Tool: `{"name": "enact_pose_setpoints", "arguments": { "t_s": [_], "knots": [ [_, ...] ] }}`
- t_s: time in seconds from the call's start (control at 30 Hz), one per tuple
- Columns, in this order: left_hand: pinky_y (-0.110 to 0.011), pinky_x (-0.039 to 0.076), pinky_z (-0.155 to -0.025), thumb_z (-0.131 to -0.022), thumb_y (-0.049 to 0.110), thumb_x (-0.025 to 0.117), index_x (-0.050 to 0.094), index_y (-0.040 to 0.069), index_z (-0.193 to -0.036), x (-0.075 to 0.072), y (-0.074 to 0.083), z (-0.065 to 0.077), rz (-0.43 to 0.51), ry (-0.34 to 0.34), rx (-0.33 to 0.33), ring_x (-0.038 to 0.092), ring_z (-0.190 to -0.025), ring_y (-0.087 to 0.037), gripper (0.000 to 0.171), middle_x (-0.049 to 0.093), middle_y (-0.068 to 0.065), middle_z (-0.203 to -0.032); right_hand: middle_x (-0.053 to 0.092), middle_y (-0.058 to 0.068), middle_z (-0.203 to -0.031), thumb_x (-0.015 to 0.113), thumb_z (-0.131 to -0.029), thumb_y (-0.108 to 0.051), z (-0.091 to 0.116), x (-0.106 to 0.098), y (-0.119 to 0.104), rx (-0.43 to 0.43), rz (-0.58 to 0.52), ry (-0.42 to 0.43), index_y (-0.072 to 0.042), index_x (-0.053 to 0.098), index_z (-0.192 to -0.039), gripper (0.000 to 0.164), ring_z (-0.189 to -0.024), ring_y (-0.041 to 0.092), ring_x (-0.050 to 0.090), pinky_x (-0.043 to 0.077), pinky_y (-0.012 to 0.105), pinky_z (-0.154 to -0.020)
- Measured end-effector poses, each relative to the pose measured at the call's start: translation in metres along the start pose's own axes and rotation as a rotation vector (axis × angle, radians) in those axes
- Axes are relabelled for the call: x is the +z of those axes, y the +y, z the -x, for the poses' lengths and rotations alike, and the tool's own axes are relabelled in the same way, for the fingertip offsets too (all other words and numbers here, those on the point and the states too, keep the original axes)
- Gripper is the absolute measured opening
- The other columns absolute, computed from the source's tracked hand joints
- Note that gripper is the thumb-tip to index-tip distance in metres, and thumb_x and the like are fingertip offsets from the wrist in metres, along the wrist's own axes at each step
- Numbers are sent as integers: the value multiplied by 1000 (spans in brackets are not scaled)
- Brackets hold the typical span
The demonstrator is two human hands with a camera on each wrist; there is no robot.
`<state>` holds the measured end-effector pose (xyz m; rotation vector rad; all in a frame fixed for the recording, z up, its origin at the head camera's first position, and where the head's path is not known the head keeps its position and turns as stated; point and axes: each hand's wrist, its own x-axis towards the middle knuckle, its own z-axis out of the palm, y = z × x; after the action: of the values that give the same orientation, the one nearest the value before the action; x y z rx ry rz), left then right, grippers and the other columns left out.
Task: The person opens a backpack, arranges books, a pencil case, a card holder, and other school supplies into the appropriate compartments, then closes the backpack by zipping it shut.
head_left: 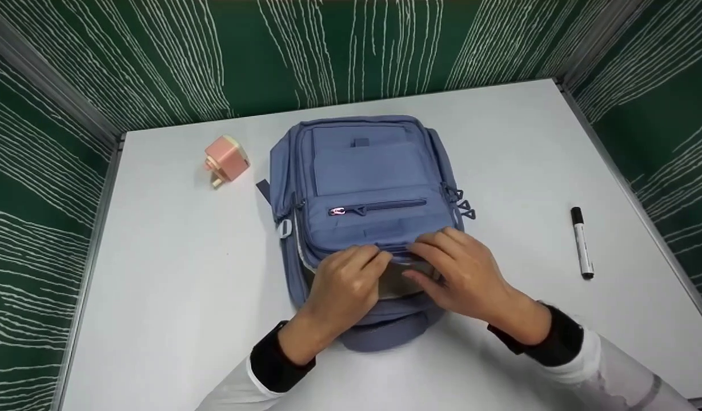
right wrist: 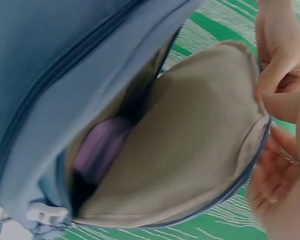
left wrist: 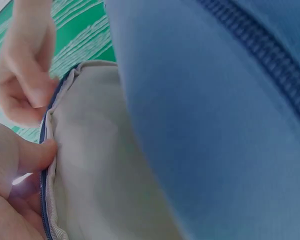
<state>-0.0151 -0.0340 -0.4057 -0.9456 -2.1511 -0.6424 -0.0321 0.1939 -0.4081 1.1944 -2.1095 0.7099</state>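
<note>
A blue backpack (head_left: 368, 171) lies on the white table, its top towards me. One zipped compartment stands open, and its beige lining (left wrist: 100, 150) shows. My left hand (head_left: 351, 282) pinches the zippered edge (left wrist: 46, 200) of the opening, thumb on the lining side. Close beside it, my right hand (head_left: 465, 274) has its thumb and fingers on either side of the same edge, as the right wrist view shows. Deep in the compartment sits a pinkish-purple item (right wrist: 102, 147), partly hidden; its kind is unclear.
A pink cube-shaped plug adapter (head_left: 228, 160) lies left of the backpack. On the right is a black-capped white marker (head_left: 582, 242). Several zipper pulls (head_left: 464, 204) hang from the bag's right side. Green walls with white streaks (head_left: 351, 51) border the table (head_left: 173, 285).
</note>
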Motion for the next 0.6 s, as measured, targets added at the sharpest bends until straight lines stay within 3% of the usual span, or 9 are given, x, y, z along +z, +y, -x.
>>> {"name": "enact_pose_setpoints", "arguments": {
  "t_s": [0.07, 0.17, 0.27, 0.33, 0.47, 0.6],
  "knots": [
    [-28, 60, -67, -80, -15, 64, 77, 3, -96, 2, 0, 4, -2, -14, 3, 70, -75, -19, 27, 70, -6, -88, 72, 11, -101, 61, -107, -27, 3, 2, 3, 12, 33, -31, -1, 75, -110, 30, -81, 26, 64, 50, 38, -65],
    [-27, 60, -68, -84, -11, 65, 78, 4, -96, 3, -1, 10, 8, -41, 17, 70, -76, -18, 22, 70, -5, -87, 72, 9, -100, 61, -105, -17, 8, 6, 5, -4, 56, -56, -1, 77, -106, 22, -81, 25, 65, 50, 37, -64],
    [-28, 58, -65, -91, 2, 72, 77, 5, -91, 2, -7, 17, 30, -54, 23, 67, -73, -18, 6, 69, -4, -84, 72, 7, -97, 66, -98, -9, 11, 9, 4, -9, 67, -64, -4, 78, -101, 13, -80, 23, 65, 49, 35, -63],
    [-30, 57, -64, -93, 14, 76, 76, 6, -88, -2, -14, 21, 47, -46, 11, 65, -72, -18, 10, 68, -4, -82, 71, 6, -96, 68, -94, -8, 12, 10, 3, -3, 58, -66, -4, 77, -99, 11, -79, 22, 64, 48, 34, -62],
    [-36, 57, -65, -92, 23, 78, 77, 4, -87, -8, -43, 24, 45, 5, -62, 66, -73, -23, 20, 69, -7, -82, 71, 6, -94, 66, -97, -11, 13, 10, 3, 1, 30, -52, -4, 77, -99, 13, -77, 22, 63, 47, 34, -62],
    [-42, 61, -76, -90, 19, 78, 78, -1, -95, -11, -92, 29, 4, 32, -237, 70, -85, -31, 21, 74, -15, -92, 71, 6, -94, 61, -103, -14, 12, 9, 3, -1, 14, -37, -4, 77, -99, 19, -77, 22, 63, 48, 34, -63]
  ]
}}
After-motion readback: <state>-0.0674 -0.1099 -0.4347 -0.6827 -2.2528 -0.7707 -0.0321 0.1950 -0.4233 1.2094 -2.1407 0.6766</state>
